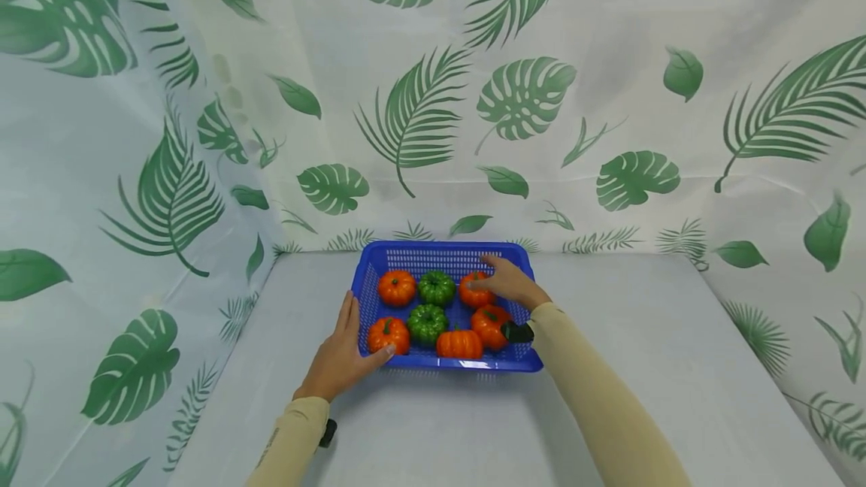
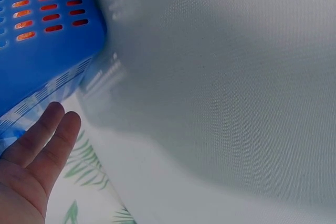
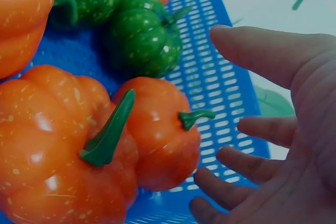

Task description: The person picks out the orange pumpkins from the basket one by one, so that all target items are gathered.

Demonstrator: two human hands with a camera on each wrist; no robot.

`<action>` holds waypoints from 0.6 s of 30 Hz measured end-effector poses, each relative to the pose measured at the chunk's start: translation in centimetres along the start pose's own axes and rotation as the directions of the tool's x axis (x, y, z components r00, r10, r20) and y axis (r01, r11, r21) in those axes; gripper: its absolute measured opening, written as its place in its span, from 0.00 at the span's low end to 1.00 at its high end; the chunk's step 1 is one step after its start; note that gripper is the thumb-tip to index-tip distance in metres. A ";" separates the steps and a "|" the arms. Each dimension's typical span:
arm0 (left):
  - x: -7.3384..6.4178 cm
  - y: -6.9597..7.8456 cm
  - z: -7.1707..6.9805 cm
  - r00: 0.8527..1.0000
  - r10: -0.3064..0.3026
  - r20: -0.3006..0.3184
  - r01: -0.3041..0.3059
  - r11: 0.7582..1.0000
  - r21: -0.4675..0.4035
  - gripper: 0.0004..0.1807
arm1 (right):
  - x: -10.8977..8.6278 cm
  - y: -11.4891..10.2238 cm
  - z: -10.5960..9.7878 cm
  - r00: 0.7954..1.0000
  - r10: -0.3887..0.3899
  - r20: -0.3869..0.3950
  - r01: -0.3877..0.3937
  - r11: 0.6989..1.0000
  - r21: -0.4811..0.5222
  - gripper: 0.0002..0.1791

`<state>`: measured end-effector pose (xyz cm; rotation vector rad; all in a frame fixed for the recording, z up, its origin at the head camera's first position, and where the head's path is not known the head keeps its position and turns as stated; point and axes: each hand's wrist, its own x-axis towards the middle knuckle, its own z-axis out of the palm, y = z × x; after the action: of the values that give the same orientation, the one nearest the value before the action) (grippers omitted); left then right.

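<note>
A blue plastic basket [image 1: 467,364] holds several orange toy pumpkins and two green ones. My left hand [image 1: 338,359] is at its front left corner, fingers along the side wall and thumb near the front rim, beside an orange pumpkin [image 1: 389,334]. In the left wrist view two straight fingers [image 2: 64,132] show close to the basket's slotted wall. My right hand [image 1: 513,284] reaches over the back right with thumb and fingers spread. Its thumb overlaps the back right orange pumpkin [image 1: 476,291] in the head view. In the right wrist view that pumpkin [image 3: 163,135] sits apart from the fingers.
Two green pumpkins, one behind [image 1: 436,288] and one in front [image 1: 427,323], stand in the basket's middle. Another orange pumpkin [image 1: 490,325] lies near my right wrist. The basket stands on a white table [image 1: 440,427] before a leaf-print curtain [image 1: 595,81].
</note>
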<state>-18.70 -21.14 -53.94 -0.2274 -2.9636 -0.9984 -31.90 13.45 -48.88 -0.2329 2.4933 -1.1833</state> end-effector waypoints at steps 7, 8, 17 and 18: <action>-0.1 0.2 0.0 1.000 0.000 -0.001 0.000 1.000 -0.004 0.67 | 0.6 0.9 0.5 1.000 0.009 0.030 -0.012 0.994 0.111 0.43; -0.1 0.2 0.0 1.000 0.001 -0.002 -0.001 1.000 -0.003 0.67 | 0.7 1.0 0.6 0.999 0.007 0.032 -0.011 0.993 0.114 0.42; -0.2 0.0 -0.1 1.000 0.006 -0.008 -0.006 1.000 0.001 0.67 | 1.2 1.6 1.7 1.000 0.014 0.003 -0.014 0.989 0.149 0.39; -0.2 0.0 -0.1 1.000 0.007 -0.007 -0.007 1.000 0.001 0.68 | 1.3 1.6 1.8 1.000 0.019 -0.002 -0.018 0.988 0.151 0.39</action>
<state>-18.56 -21.18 -53.90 -0.2336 -2.9553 -0.9948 -32.37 12.82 -51.52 -0.1671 2.3886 -1.3579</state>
